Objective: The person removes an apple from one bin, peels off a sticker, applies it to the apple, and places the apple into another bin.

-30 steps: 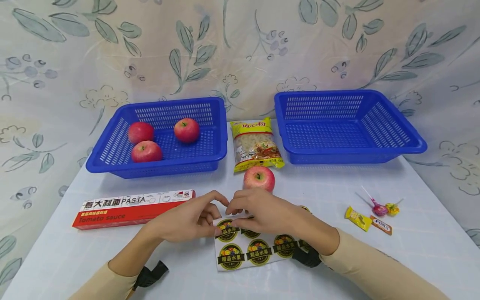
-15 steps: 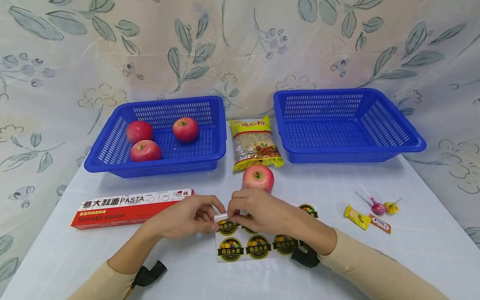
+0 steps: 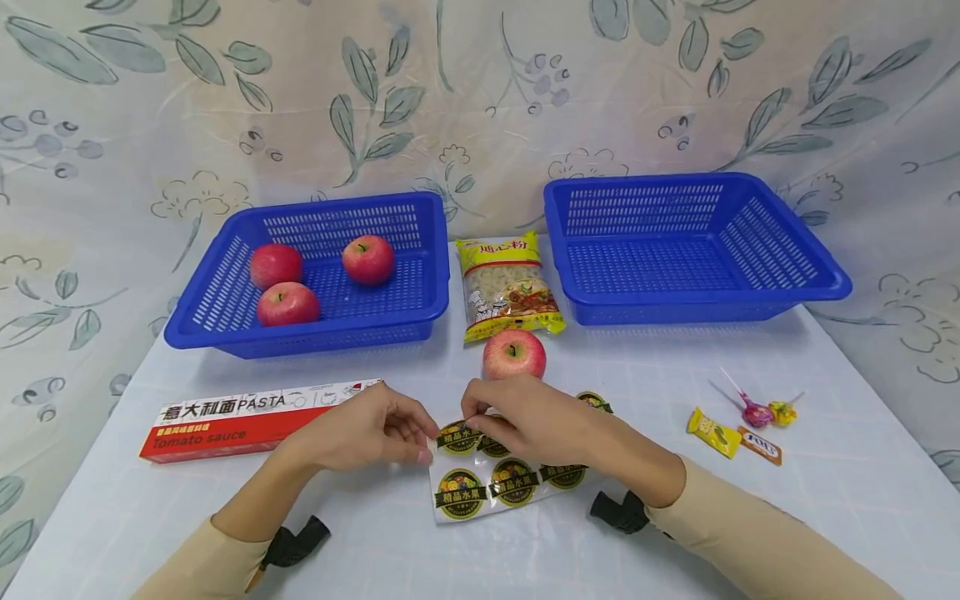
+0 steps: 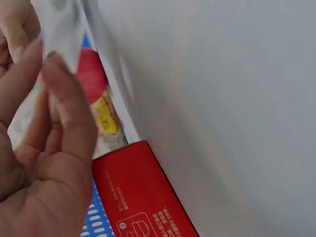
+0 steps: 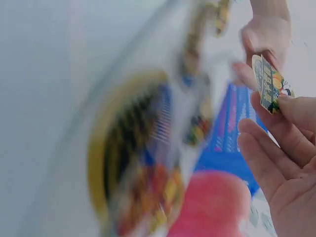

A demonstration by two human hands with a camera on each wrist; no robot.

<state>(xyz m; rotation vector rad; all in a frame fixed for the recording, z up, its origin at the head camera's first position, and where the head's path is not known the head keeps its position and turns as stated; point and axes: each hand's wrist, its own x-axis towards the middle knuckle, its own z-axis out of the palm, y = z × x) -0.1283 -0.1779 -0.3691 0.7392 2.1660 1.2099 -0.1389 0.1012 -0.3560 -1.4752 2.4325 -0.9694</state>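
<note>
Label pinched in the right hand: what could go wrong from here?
The label may crease or stick to itself, since the right hand pinches it near one edge. The loose apple sits just beyond that hand in the head view, so a forward bump might roll it.

A leaf-print backdrop [image 3: 465,100] and white table [image 3: 420,562] suggest a staged set.

A pale patterned backdrop [image 3: 495,125] fills the top of the scene, grey-green leaf sprays [image 3: 843,112] climbing across it, bluish berry clusters [image 3: 550,75] dotted between, outlined blossoms [image 3: 202,193] lower down! Beneath it stands a white-covered table [image 3: 390,542], sides narrowing towards the back, soft light spreading a faint sheen over its surface.
</note>
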